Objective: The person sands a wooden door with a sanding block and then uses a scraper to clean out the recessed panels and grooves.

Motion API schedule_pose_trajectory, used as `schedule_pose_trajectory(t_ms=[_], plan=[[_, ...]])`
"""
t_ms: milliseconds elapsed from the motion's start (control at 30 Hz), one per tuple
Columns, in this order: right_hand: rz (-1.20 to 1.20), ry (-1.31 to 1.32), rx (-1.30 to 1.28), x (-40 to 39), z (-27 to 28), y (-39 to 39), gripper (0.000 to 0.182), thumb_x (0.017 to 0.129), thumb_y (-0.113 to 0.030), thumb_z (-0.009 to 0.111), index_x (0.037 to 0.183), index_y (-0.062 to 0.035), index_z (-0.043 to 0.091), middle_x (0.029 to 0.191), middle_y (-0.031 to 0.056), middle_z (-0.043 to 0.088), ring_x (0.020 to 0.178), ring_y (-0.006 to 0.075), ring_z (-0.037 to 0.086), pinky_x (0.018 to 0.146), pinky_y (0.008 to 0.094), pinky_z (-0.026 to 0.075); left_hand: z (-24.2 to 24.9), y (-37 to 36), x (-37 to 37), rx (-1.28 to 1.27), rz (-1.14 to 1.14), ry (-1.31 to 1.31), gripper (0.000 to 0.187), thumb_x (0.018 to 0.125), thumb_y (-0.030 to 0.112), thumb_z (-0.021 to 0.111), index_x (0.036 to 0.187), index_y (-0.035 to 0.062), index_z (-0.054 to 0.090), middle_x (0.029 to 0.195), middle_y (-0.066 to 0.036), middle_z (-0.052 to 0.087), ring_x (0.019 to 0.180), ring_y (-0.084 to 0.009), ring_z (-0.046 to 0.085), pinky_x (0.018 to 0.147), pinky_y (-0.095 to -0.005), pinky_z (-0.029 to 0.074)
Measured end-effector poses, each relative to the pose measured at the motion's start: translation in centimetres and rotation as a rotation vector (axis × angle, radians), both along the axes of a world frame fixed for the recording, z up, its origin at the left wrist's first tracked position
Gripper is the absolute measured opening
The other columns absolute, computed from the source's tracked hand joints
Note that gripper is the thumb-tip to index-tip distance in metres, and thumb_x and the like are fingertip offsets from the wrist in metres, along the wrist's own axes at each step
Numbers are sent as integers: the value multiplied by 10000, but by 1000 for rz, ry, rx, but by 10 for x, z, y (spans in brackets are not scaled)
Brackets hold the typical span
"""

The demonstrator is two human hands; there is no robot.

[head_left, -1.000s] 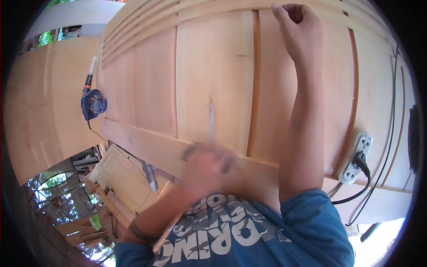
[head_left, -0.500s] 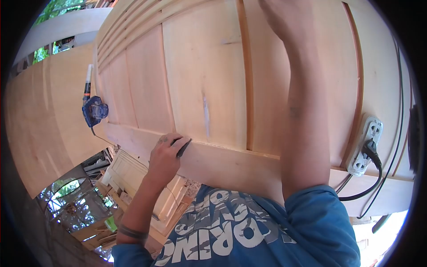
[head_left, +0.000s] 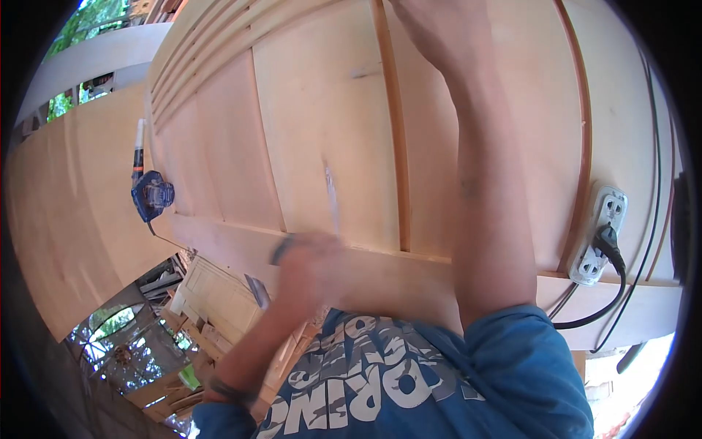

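Door (head_left: 329,110) of pale wood, lying flat under the person, with the left hand (head_left: 311,260) blurred by motion on the lower cross rail, just below the panel joint. The fingers were curled around a dark pad (head_left: 281,249), which touched the rail. The right hand (head_left: 439,29) pressed on a panel at the top edge of the view; being cut off there, its grip could not be told. A blue power tool (head_left: 151,194) rested at the door's left edge, and a socket strip (head_left: 599,234) with a black plug (head_left: 608,245) lay on the right.

The rubbing would probably go best with the pad kept flat, strokes following the grain of the rail, and the braced arm steadying the body.

Compared with half a second before, the left hand had shifted rightward along the rail and gone from sharp to blurred. The right hand had slid further out of view. The blue tool and socket strip stayed put.
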State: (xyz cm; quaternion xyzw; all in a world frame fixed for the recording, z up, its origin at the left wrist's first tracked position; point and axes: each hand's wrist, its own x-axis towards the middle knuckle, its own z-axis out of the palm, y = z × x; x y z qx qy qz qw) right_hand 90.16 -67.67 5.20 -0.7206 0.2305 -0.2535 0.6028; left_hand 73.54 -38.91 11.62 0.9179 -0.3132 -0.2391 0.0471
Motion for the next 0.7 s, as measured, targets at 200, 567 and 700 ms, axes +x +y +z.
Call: schedule_pose_trajectory(t_ms=[200,567,700], plan=[[-4,28,-20,-5,3,-3,294,819,-233,676,874,54,643,799,205,681,778,288,674,722,366,524,9,-73,-19,-167,43,223,482,700,-27,639,1176,34,605,1065,-129,609,1015,-332,578,843,-412,504],[7,-37,1,-3,-1,3,281,825,-218,687,878,55,644,802,193,681,775,257,669,720,344,522,13,-16,11,-38,116,176,464,662,-80,593,1094,71,666,1061,-125,661,991,-350,620,858,-413,520],[31,-15,93,-4,6,3,283,831,-218,688,879,56,641,796,190,676,770,253,666,716,339,520,14,52,26,-20,166,79,415,665,-96,589,1044,49,678,1071,-132,675,996,-325,642,883,-413,523]])
